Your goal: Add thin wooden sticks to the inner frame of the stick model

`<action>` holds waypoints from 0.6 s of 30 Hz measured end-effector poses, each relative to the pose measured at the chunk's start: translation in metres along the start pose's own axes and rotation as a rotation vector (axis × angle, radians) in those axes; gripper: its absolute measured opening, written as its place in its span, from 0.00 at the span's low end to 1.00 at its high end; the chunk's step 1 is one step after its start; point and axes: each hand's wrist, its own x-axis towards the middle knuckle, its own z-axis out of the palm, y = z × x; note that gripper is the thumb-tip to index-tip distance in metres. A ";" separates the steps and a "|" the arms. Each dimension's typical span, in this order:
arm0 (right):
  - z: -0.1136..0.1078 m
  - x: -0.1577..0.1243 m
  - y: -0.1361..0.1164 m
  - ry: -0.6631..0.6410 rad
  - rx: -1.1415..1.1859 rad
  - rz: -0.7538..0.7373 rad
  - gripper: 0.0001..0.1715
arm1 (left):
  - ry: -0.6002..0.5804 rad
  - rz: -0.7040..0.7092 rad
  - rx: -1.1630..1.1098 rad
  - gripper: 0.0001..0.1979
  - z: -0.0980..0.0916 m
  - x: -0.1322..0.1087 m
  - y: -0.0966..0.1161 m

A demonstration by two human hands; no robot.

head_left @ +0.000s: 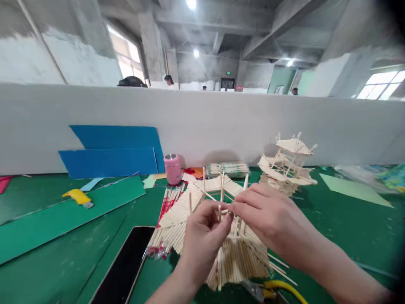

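Note:
A roof-like model made of thin wooden sticks (236,261) lies in front of me, with several upright stick posts rising from its middle. My left hand (205,238) is over its near left part, thumb and fingers pinching a short wooden stick (225,211) beside one post. From the right, my right hand (272,215) meets the left at the fingertips. Its fingers are pressed together, and what lies between them is hidden. The model's centre is partly covered by both hands.
A phone (126,266) lies left of the model, yellow-handled pliers (278,291) at the near edge. Farther back are a yellow cutter (78,197), blue boards (110,162), a pink flask (172,169), packaged sticks (228,169) and a stick pavilion (289,164). A white partition (205,122) stands behind.

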 end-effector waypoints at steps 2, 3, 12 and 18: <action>0.001 -0.003 0.000 -0.005 -0.002 -0.004 0.12 | 0.003 0.010 -0.017 0.04 0.001 0.002 0.002; 0.001 -0.004 0.000 -0.007 -0.003 -0.004 0.12 | 0.004 0.015 -0.024 0.04 0.002 0.002 0.003; -0.004 -0.014 0.004 0.125 0.087 0.129 0.13 | 0.049 0.027 -0.046 0.03 0.004 0.001 0.001; 0.015 -0.044 0.016 0.245 0.364 0.548 0.10 | 0.062 0.018 -0.031 0.03 0.004 0.000 0.000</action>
